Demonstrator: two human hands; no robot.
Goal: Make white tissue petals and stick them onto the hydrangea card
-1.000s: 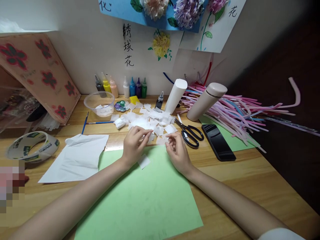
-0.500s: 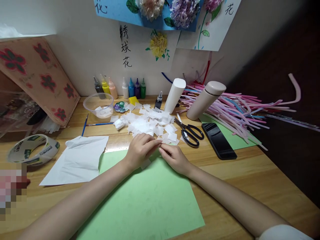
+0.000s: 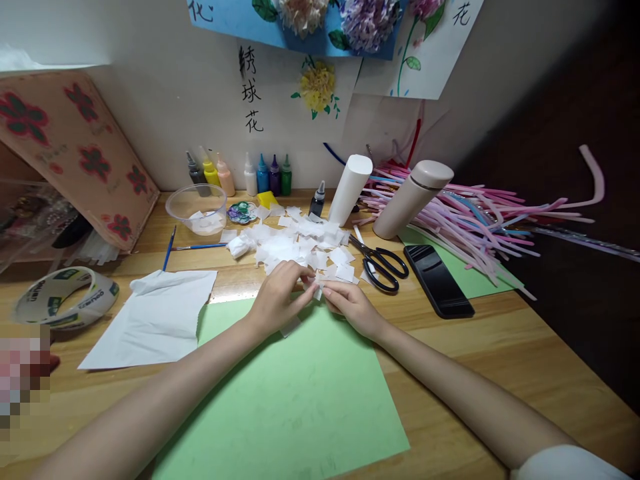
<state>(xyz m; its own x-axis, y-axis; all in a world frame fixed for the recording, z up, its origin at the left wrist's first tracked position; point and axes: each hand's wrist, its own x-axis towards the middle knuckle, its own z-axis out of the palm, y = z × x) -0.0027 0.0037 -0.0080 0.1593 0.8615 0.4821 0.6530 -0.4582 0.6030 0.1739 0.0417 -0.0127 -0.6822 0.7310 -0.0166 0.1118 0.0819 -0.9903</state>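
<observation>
Between the fingertips of both hands is a small piece of white tissue paper (image 3: 319,291). My left hand (image 3: 281,297) pinches it from the left, thumb and fingers close together. From the right, my right hand (image 3: 354,308) pinches it with thumb against forefinger. Both hands are over the far edge of a green sheet of paper (image 3: 285,393). Just beyond them lies a loose pile of white tissue squares (image 3: 290,243). Another pale scrap (image 3: 291,327) rests on the green sheet, partly under my left hand.
Black scissors (image 3: 383,267) and a phone (image 3: 439,281) lie to the right, before two upright bottles (image 3: 410,200) and many pink pipe cleaners (image 3: 480,213). At left are a tape roll (image 3: 103,300), a white tissue sheet (image 3: 160,320), brushes (image 3: 200,247) and a plastic bowl (image 3: 196,210).
The fingers of my left hand have lifted and parted a little, and the white paper piece now shows between the hands. My right fingers have straightened slightly.
</observation>
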